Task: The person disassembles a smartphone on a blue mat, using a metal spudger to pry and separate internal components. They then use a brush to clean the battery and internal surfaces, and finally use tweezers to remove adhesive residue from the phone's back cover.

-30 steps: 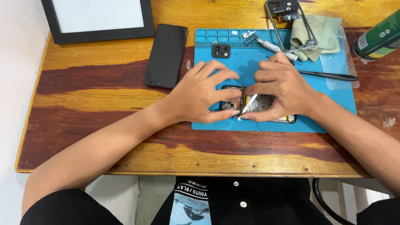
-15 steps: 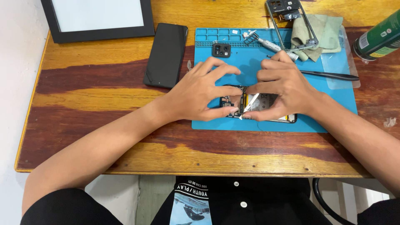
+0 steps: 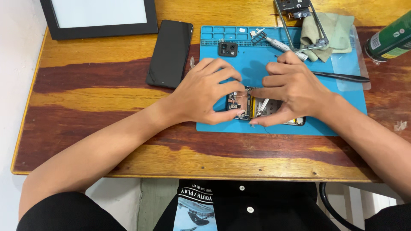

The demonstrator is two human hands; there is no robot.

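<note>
While both hands sit on the opened smartphone (image 3: 265, 109) lying on the blue repair mat (image 3: 342, 115), little differs from a second ago: same pose, fingers shifted slightly. Left hand (image 3: 205, 92) pinches the phone's top end, thumb and fingers closed on its edges. Right hand (image 3: 293, 87) covers the body, fingertips pressing near a loose flex strip; work looks mid-step. Black phone (image 3: 170, 53), camera module (image 3: 227, 48), screwdriver (image 3: 278, 43), metal frame (image 3: 302, 23) lie untouched.

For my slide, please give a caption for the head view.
Both hands, left hand and right hand, press on an opened phone lying on a blue mat.
</note>
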